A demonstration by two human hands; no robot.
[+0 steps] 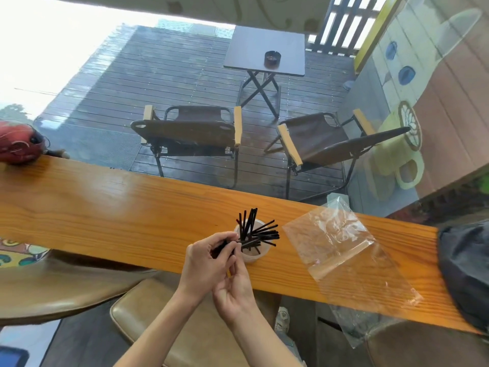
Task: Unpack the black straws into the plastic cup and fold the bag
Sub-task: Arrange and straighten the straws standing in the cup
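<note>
Just beside the plastic cup (252, 250) on the desk (105, 207) — left hand (209, 256) pinching a few black straws (260, 231), long axis aimed right toward the rim, right hand (235, 292) loosely open below, empty bag (344, 255) flat farther right.

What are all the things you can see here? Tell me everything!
black straws: many, black, standing in the cup, a few more in the left hand
plastic cup: one, clear whitish, on the counter
plastic bag: one, clear, lying flat on the counter right of the cup
wooden counter: one, orange-brown, across the view
folding chairs: two, brown, outside on the deck
folding table: one, grey, behind the chairs
ashtray: one, dark, on that table
left hand: one, grip on a few straws
right hand: one, below the left, fingers touching it
</note>
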